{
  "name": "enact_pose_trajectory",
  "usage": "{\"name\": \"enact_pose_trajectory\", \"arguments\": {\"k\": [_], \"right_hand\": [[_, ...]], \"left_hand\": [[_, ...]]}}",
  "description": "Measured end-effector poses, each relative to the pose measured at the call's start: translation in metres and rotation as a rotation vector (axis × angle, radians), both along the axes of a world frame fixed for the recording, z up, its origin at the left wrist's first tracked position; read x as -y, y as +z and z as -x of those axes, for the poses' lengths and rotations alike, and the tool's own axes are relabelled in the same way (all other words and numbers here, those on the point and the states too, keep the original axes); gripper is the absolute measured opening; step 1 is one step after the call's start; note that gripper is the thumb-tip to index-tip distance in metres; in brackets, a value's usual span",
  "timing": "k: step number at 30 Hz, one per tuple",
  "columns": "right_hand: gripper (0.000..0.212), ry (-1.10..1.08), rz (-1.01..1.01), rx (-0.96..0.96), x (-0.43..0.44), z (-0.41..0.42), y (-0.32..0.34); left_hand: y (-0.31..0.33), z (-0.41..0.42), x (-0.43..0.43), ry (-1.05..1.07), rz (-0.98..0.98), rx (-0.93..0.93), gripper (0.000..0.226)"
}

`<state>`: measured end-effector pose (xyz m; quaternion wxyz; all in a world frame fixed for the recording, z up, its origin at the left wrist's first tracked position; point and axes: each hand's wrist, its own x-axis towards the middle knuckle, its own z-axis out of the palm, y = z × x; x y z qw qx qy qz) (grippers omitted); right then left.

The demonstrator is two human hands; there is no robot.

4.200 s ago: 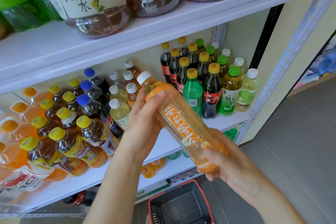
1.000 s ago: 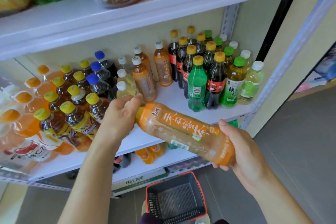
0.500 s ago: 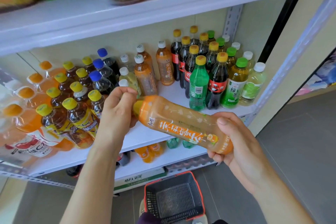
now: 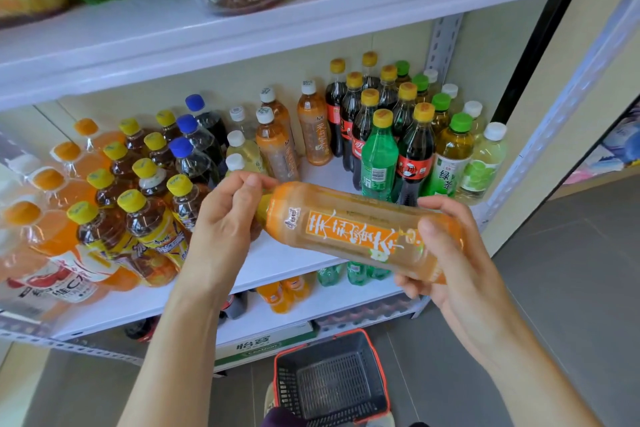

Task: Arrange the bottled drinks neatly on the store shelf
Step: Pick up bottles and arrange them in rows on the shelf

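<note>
Store shelf [image 4: 287, 263] fills the frame, bare at centre front. Just before it the tea bottle [image 4: 353, 232] lies sideways, left hand [image 4: 225, 218] gripping its cap end, right hand [image 4: 446, 253] its base; its label has rolled upward, probably readying placement

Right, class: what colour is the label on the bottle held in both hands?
Orange with white lettering; the head view shows the label best.

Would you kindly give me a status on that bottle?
Left hand grips cap end, right hand the base. Orange bottle held sideways, not shelved. Bare shelf spot before matching bottles.
</note>
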<state>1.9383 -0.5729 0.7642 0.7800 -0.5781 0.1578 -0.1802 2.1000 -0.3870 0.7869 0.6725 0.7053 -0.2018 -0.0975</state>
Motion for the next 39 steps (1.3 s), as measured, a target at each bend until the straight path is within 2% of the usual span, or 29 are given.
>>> {"name": "enact_pose_trajectory", "arguments": {"k": [2,5,8,11,14,16,19,22,26,30,35,39], "right_hand": [[0.066,0.004,-0.015,-0.033,0.000,0.000,0.003],[0.041,-0.042,-0.012,-0.005,0.001,0.002,0.002],[0.024,-0.061,0.080,0.063,-0.001,0.004,0.002],[0.032,-0.063,0.305,0.174,-0.001,0.005,0.005],[0.039,-0.070,0.430,0.220,-0.001,0.005,0.006],[0.044,-0.081,0.375,0.175,0.000,0.004,0.003],[0.052,-0.059,0.155,0.056,0.001,0.001,0.003],[0.049,-0.016,0.094,-0.025,0.005,-0.001,0.002],[0.041,-0.001,0.167,0.047,0.006,0.001,0.002],[0.040,0.012,0.399,0.113,0.006,0.004,0.005],[0.049,-0.009,0.433,0.096,0.007,0.004,0.001],[0.063,-0.036,0.434,0.060,0.012,0.004,-0.002]], "left_hand": [[0.003,0.000,0.000,0.001,-0.001,0.027,0.028],[0.005,0.000,0.002,0.046,-0.016,-0.010,0.025],[0.005,0.000,0.004,0.123,-0.072,-0.147,0.033],[0.004,-0.006,0.001,0.109,-0.180,-0.271,0.041],[-0.001,-0.007,-0.001,0.057,-0.106,-0.213,0.047],[-0.002,-0.005,-0.001,0.039,-0.014,-0.121,0.042],[0.005,-0.003,0.000,-0.024,0.042,-0.007,0.032],[0.010,-0.004,0.000,-0.021,0.059,0.036,0.027],[0.011,-0.004,0.003,0.099,-0.015,-0.066,0.027],[0.009,-0.011,0.004,0.189,-0.108,-0.231,0.034],[0.006,-0.009,0.005,0.107,-0.060,-0.168,0.031],[0.005,-0.009,0.006,0.118,-0.062,-0.178,0.030]]}}
